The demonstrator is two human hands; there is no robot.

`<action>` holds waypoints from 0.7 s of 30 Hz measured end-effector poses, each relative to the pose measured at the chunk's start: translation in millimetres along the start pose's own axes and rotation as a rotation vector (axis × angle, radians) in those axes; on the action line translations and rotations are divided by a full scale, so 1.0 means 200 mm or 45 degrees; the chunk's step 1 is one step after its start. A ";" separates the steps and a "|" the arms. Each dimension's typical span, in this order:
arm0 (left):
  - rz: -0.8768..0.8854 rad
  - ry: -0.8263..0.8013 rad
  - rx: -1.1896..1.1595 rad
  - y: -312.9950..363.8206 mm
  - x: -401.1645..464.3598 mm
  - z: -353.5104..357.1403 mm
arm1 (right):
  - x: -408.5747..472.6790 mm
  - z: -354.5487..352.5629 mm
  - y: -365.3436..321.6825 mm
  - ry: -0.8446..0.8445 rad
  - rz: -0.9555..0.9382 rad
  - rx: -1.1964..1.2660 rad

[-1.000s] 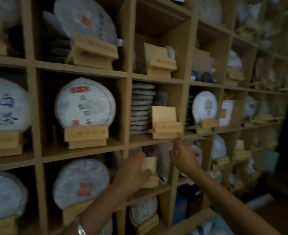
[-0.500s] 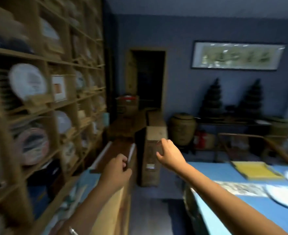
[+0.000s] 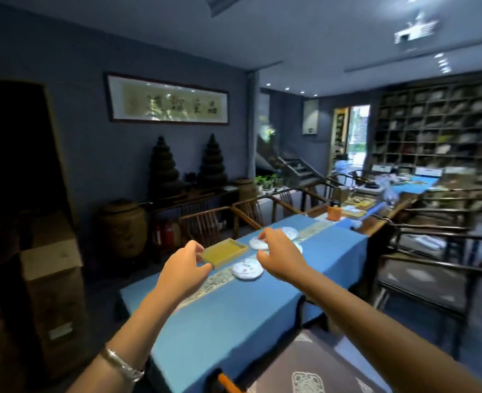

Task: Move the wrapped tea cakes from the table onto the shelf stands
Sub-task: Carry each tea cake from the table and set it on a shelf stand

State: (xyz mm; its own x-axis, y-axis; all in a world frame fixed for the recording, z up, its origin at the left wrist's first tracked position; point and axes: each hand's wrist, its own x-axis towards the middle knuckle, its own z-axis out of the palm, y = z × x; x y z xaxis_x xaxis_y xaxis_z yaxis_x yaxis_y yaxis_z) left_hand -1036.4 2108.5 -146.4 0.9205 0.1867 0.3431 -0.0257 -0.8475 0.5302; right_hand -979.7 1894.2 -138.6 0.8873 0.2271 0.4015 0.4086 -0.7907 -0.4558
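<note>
Left hand (image 3: pixel 184 269) – loosely curled, holding nothing | right hand (image 3: pixel 281 255) – same | wrapped tea cakes (image 3: pixel 247 269) on table (image 3: pixel 234 321), frame centre

Both arms reach forward, left hand (image 3: pixel 183 266) and right hand (image 3: pixel 280 256) loosely curled, holding nothing.

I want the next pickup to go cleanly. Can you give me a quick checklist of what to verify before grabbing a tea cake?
1. Both hands free: ok. The left hand and right hand hold nothing.
2. Wrapped tea cakes on the table: ok. The nearest tea cake lies flat on the blue tablecloth.
3. Hands at the cake: not ok, both appear short of it.
4. Yellow tray clear of the nearest cake: ok, beside it.
5. Number of cakes left: cannot tell; the right hand covers some.
</note>
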 end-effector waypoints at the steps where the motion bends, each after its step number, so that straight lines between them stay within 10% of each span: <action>1: 0.035 -0.048 -0.028 0.13 0.03 0.11 | -0.03 -0.08 0.14 0.012 0.045 -0.029; 21: 0.477 -0.569 -0.187 2.60 0.20 1.93 | -0.64 -1.66 2.63 0.067 0.612 -0.401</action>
State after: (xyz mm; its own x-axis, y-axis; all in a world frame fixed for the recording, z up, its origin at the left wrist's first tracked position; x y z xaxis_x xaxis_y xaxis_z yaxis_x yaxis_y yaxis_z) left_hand -862.4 1483.6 -156.1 0.9124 -0.3653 0.1847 -0.4041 -0.7317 0.5490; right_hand -948.7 1260.1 -166.8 0.9425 -0.2219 0.2500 -0.1287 -0.9311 -0.3414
